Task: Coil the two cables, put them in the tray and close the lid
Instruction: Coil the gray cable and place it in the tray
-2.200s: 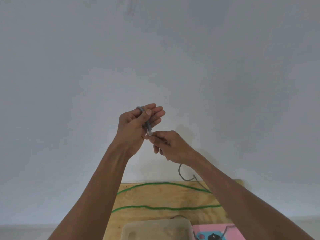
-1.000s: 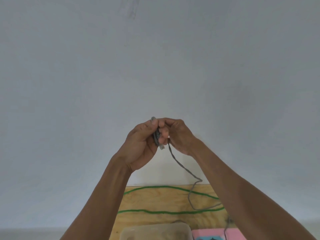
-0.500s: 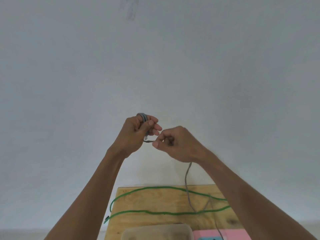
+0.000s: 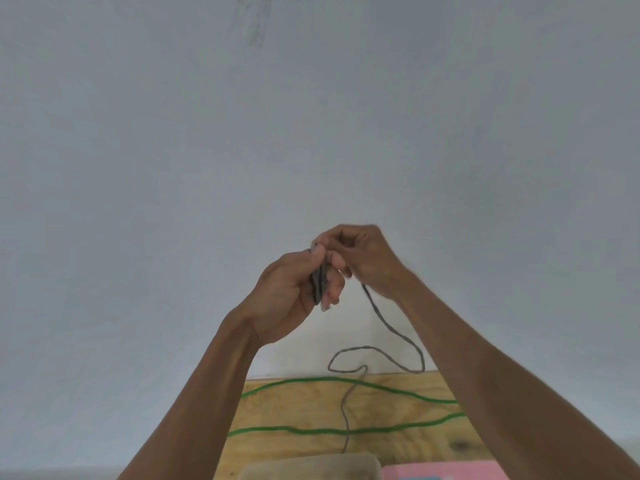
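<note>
Both hands are raised in front of a pale wall. My left hand (image 4: 287,292) holds a small coil of the grey cable (image 4: 391,332) wound round its fingers, thumb pressed on the loops. My right hand (image 4: 360,258) sits just above and to the right, fingers curled, pinching the same cable at the coil. The free length hangs down from it, loops, and trails onto the wooden table (image 4: 298,407). A green cable (image 4: 311,430) lies uncoiled in two long lines across the table. The top of a beige tray (image 4: 311,465) shows at the bottom edge.
A pink mat (image 4: 443,472) lies at the bottom edge, right of the tray. The table's back edge meets the wall. The grey cable crosses over the green one on its way down.
My right hand has moved up and left from beside the coil to meet my left hand, laying another turn of grey cable. The slack below has risen into a loop.
</note>
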### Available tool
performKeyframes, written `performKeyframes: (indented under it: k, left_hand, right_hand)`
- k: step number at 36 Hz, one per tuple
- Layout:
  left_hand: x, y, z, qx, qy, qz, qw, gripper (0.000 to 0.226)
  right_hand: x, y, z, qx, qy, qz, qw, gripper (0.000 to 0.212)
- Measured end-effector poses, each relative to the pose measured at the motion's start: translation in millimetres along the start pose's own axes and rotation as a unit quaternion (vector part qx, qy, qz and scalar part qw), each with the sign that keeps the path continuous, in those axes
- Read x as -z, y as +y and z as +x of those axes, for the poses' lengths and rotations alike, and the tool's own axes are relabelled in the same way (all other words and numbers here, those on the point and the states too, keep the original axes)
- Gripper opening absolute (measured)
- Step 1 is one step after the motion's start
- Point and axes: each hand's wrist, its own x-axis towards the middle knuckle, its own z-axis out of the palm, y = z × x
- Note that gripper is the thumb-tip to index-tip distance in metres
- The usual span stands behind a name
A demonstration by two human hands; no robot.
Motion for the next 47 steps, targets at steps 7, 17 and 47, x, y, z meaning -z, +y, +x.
performKeyframes:
  k: [7,17,47]
  left_hand:
    - [11.9,6.2,12.4,-0.046,0.036,0.005,0.998,0.019]
    - [43.4,0.8,17.1,-0.068,0.123,0.233,0.962,0.021]
    - [17.6,-2.8,23.8,-0.069,0.104,-0.047,0.991,0.018]
  right_hand:
    - [-29.7,29.2,-39.2,-0.089,-0.046,-0.066,0.993,0.029]
    - [-15.7,3.6,-38.4,0.007,-0.052,-0.231,0.972,0.02]
    - [-23.2,23.0,-46.4,-0.089,-0.072,-0.127,0.985,0.015]
